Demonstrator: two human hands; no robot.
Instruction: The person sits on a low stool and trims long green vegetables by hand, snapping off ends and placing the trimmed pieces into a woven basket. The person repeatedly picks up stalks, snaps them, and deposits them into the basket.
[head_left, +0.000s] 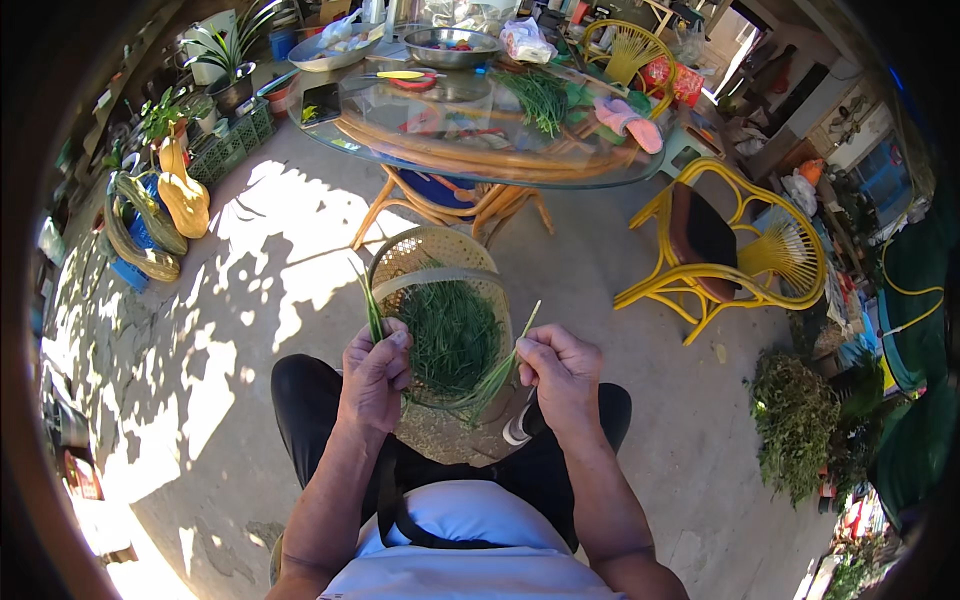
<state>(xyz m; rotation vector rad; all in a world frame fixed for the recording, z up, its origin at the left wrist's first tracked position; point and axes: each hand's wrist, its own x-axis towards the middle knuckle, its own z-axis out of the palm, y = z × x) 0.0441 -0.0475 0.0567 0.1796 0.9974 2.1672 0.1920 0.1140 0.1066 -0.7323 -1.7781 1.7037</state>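
My left hand (380, 373) grips a small bunch of long green leaves (373, 306), perhaps chives, whose upper ends stick out past the fist. Between the thumb and fingers of my right hand (561, 366) is another green stalk with a pale end (532, 319). Thin blades (484, 394) trail from it over the basket's near rim. The woven basket (435, 240) with an arched handle stands on the floor between my knees. Inside it lies a heap of the same green leaves (448, 334).
Beyond the basket stands an oval glass-topped rattan table (450, 169) bearing steel bowls (451, 48), more greens (536, 97) and pink slippers (631, 126). A yellow rattan chair (780, 262) is at the right. Large squashes (184, 191) lie at the left. Dried plants (793, 420) sit at lower right.
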